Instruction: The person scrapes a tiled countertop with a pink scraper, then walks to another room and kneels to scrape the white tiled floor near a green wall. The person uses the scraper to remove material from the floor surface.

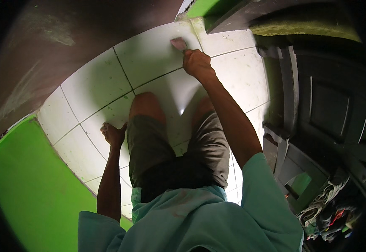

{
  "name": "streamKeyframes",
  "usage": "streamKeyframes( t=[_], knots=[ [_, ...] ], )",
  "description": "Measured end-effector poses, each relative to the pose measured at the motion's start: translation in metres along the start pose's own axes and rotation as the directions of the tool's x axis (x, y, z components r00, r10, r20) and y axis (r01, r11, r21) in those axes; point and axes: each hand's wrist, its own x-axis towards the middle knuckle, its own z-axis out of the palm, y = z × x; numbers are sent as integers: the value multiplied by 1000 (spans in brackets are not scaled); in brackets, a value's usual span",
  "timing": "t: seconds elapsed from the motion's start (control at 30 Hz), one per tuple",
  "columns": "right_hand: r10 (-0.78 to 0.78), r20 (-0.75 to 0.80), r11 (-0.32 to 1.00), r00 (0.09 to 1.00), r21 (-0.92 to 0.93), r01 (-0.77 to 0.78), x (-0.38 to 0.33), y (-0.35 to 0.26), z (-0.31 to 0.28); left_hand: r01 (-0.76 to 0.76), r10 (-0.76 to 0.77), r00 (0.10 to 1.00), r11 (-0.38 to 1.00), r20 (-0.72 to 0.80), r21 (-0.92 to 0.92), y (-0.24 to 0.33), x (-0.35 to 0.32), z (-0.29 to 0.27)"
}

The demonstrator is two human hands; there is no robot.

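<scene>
My right hand (197,64) reaches far forward over the white floor tiles (157,46), its fingers wrapped round the handle of a scraper (178,43). The scraper's flat, reddish blade points away to the left, at or just above a tile; whether it touches cannot be told. My left hand (115,134) is low beside my left knee, with its fingers curled in. Something small and whitish shows at those fingers, too little of it to name. Dark specks lie on the tiles between the hand and the far wall.
A dark brown surface (65,54) borders the tiles at the far left. Bright green wall (36,185) rises at the left. Dark panelled furniture (330,101) stands at the right, with a pile of cloths (328,206) below it. My bent knees (147,105) are between my arms.
</scene>
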Motion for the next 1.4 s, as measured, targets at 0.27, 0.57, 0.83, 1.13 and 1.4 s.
streamKeyframes(
  t=[0.27, 0.57, 0.83, 1.13, 1.4],
  knots=[
    [78, 4, 997, 997, 1, -78, 13, 3, -6, -4, 4, 1000, 1000, 5, 13, 8, -2, 1],
    [16, 17, 999, 1000, -28, -16, -5, -11, -4, 11, -11, 1000, 1000, -16, -3, -1, -5, -8],
    [-32, 94, 998, 995, -50, 36, -19, -20, 0, 15, -15, 1000, 1000, -16, 3, -6, -3, -8],
    [17, 72, 1000, 997, -2, -16, 35, -32, -14, -4, 4, 1000, 999, -9, -36, 2, -1, 0],
    [159, 41, 987, 986, -20, -158, 23, -18, -25, -21, 20, 999, 1000, -43, -19, 4, -7, -6]
  ],
)
